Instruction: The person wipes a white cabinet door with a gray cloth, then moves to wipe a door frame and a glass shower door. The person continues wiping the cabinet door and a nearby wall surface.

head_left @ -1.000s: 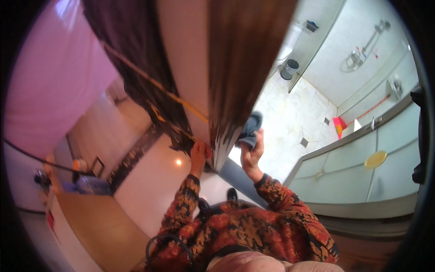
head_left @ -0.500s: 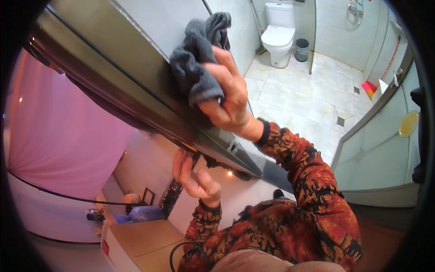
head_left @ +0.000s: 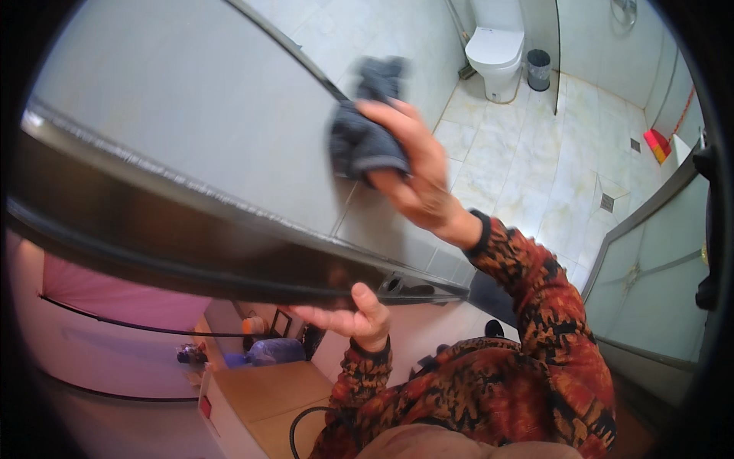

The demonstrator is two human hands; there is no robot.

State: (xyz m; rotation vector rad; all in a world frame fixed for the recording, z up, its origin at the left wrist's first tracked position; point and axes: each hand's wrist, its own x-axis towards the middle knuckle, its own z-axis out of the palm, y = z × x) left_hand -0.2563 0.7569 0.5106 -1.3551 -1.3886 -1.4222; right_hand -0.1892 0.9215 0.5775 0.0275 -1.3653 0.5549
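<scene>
My right hand (head_left: 424, 172) is closed around a bunched dark grey cloth (head_left: 363, 141), slightly blurred. The cloth lies against the light grey tiled wall (head_left: 222, 145), by a dark strip that runs along the wall's edge. Below the wall runs a glossy dark brown door frame (head_left: 206, 249), slanting down to the right. My left hand (head_left: 355, 317) is at the lower side of this frame, with its fingers stretched out and its thumb apart, lying over the frame's edge near a latch plate (head_left: 394, 284). Some left fingertips are hard to make out.
Beyond the doorway are a white toilet (head_left: 497, 57), a small dark bin (head_left: 538, 70) and a pale tiled floor (head_left: 520, 161). A frosted glass door (head_left: 650, 268) stands at the right. At the lower left are a cardboard box (head_left: 264, 394) and a pink curtain (head_left: 115, 291).
My right hand has moved the cloth off the brown frame onto the tiled wall. My left hand's fingers have straightened beside the frame. The view has shifted, and the frame now lies lower.
</scene>
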